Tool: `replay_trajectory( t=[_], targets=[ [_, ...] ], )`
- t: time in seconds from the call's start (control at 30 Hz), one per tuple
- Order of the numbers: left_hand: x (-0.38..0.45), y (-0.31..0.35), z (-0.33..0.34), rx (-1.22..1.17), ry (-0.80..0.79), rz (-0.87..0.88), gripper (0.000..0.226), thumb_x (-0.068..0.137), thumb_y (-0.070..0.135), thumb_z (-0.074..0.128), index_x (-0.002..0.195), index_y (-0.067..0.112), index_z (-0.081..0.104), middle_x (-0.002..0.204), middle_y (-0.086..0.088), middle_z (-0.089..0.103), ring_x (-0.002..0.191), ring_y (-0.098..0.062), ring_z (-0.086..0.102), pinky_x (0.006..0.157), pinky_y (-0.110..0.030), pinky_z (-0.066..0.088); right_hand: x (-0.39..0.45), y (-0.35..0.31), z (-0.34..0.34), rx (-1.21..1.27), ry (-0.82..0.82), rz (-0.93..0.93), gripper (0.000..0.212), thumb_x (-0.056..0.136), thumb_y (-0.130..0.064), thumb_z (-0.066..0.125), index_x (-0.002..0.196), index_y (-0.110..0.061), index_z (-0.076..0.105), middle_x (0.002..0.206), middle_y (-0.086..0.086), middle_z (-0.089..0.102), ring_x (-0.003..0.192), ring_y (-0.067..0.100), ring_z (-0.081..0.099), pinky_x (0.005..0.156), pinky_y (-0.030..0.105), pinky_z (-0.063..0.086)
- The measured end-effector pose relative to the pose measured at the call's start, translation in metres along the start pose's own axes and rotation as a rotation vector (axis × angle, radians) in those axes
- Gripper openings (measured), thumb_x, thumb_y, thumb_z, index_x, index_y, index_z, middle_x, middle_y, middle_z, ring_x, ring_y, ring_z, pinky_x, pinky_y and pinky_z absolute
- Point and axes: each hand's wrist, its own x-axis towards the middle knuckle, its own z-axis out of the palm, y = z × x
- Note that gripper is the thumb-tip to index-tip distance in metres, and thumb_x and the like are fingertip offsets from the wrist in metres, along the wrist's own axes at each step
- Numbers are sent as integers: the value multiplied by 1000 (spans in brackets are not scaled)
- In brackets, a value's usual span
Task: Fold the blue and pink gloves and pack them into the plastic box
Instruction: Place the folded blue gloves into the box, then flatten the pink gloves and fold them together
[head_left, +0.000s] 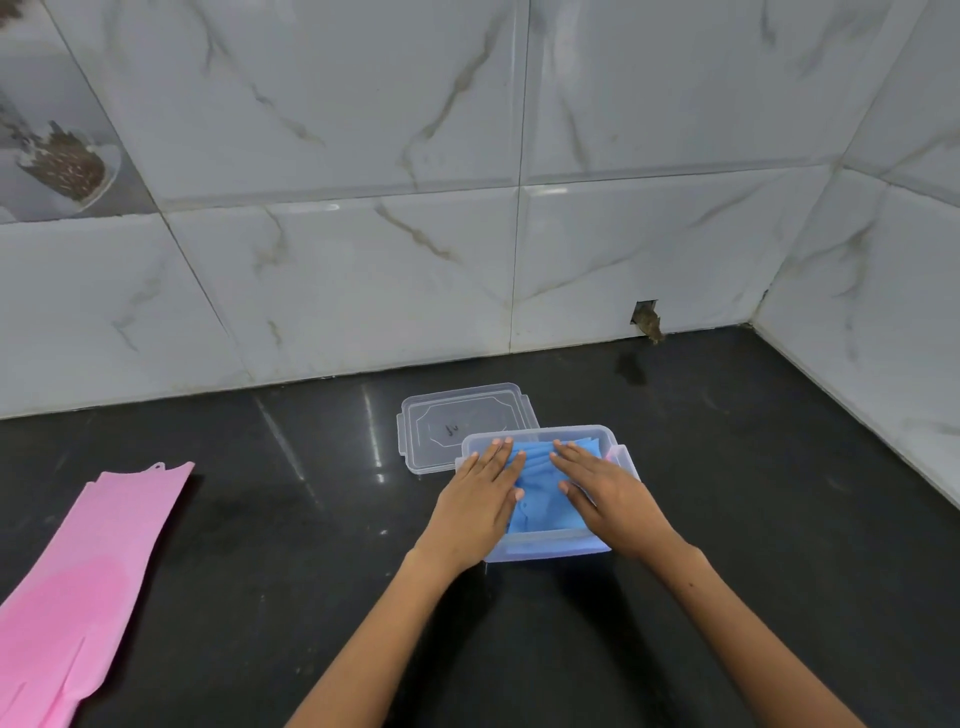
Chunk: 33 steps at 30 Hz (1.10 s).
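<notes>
Both hands are flat and spread wide, palms down, not gripping anything: the left hand (485, 486) presses on the left part of the folded blue glove (540, 493) and the right hand (597, 486) presses on its right part, fingers pointing away toward the wall. The blue glove sits inside the clear plastic box (545, 551), filling most of it, with a strip of blue showing between the two hands and along the near wall of the box. Just behind the box, on its left and touching or nearly touching the back corner, the clear lid (447, 421) lies flat on the black countertop (285, 545). The pink glove (88, 566) is well apart from all this, way over on the left of the counter, laid out flat and unfolded with its cuff end pointing away and its fingers running off the bottom edge. Grey marble-look wall tiles (363, 260) run behind the counter
</notes>
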Motion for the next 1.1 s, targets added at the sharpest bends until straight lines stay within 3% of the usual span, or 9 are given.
replay_trajectory(
  t=[0.1, 0.27, 0.43, 0.57, 0.67, 0.87, 1.0, 1.1],
  targets=[
    [-9, -6, -14, -87, 120, 15, 49, 104, 28, 27, 150, 18, 14, 160, 0, 5, 147, -11, -2, 116, -23, -7, 1, -20, -9, 8, 71, -36, 39, 97, -21, 48, 134, -9, 49, 144, 7, 45, 134, 21, 42, 112, 32, 32],
    [-53, -42, -37, -117, 335, -136, 41, 101, 22, 39, 142, 15, 42, 156, -3, 21, 143, -8, 5, 118, -28, 5, 21, -98, -7, 150, 191, -154, 33, 95, -19, 50, 127, -11, 56, 132, 5, 58, 121, 19, 55, 102, 31, 41],
    [-133, -97, -37, -64, 307, -401, 41, 101, 24, 39, 141, 16, 43, 158, -6, 18, 146, -15, 5, 119, -33, 8, 43, -184, 38, 263, 106, -352, 32, 95, -19, 49, 125, -15, 59, 130, 1, 59, 120, 13, 54, 101, 22, 38],
    [-199, -147, -35, -59, 262, -576, 43, 101, 27, 37, 141, 14, 42, 158, -7, 17, 147, -17, 6, 118, -31, 6, 49, -244, 97, 263, -1, -398, 32, 95, -22, 46, 125, -18, 58, 133, -2, 57, 123, 12, 51, 98, 26, 44],
    [-246, -187, -37, -66, 218, -668, 44, 101, 29, 37, 143, 15, 39, 159, -5, 14, 147, -17, 7, 118, -31, 7, 51, -284, 142, 251, -63, -369, 33, 96, -22, 45, 127, -19, 56, 136, -4, 55, 125, 11, 49, 98, 25, 43],
    [-310, -259, -40, -63, 135, -709, 53, 102, 30, 31, 151, 16, 15, 160, -2, 6, 147, -15, 2, 116, -27, -1, 56, -347, 205, 236, -77, -245, 30, 94, -22, 50, 121, -19, 61, 131, -6, 58, 122, 10, 52, 94, 23, 44],
    [-323, -273, -41, -128, 100, -644, 58, 101, 40, 30, 151, 18, 12, 160, 0, 4, 147, -14, 0, 117, -28, -2, 66, -385, 220, 276, -3, -29, 27, 94, -26, 51, 117, -20, 63, 120, -8, 64, 108, 12, 60, 84, 27, 49],
    [-321, -274, -35, -118, 5, -618, 81, 93, 60, 32, 152, 16, -1, 159, -2, -10, 146, -16, -11, 120, -34, -4, 80, -407, 223, 377, 33, 126, 19, 91, -30, 55, 105, -24, 66, 102, -8, 68, 88, 13, 65, 74, 30, 52]
  ],
)
